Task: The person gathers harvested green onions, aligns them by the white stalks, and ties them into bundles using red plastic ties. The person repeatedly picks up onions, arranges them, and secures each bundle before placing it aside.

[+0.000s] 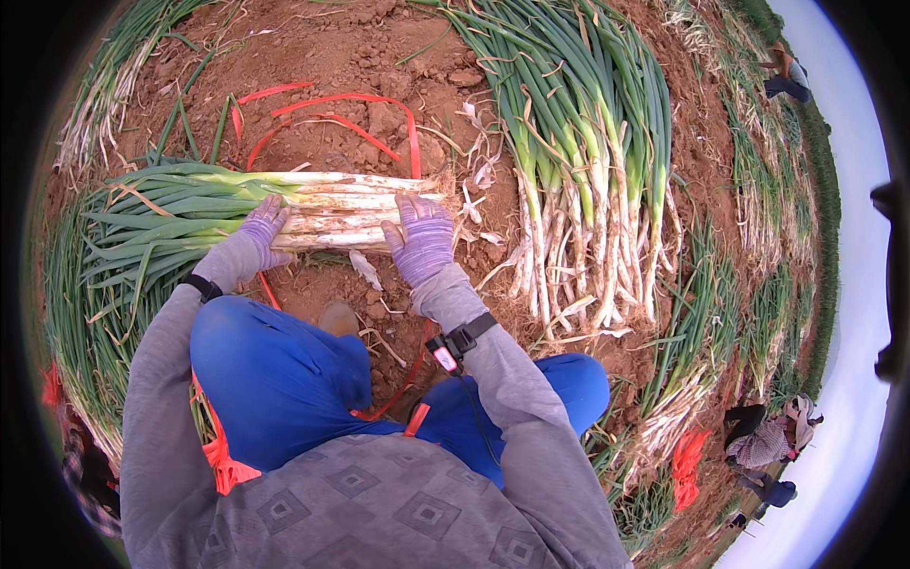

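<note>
A bundle of long green onions (341, 206) lies crosswise on the soil before me, green leaves to the left and white root ends to the right. My left hand (264, 231), in a purple knit glove, clasps it where the leaves turn white, thumb along the near side. Near the roots my right hand (423, 238) grips the white stalks, fingers over the top and thumb apart. Red plastic strapping (384, 99) loops on the soil beyond the bundle and meets its far edge. Another piece of red strapping (269, 290) shows on the near side; any part beneath the stalks is hidden.
A larger pile of green onions (590, 163) lies at right, with more onions (92, 299) at left. Red strips (227, 466) hang by my left thigh. Another red bunch (687, 469) lies farther right. Other people (768, 441) are in the field at the right.
</note>
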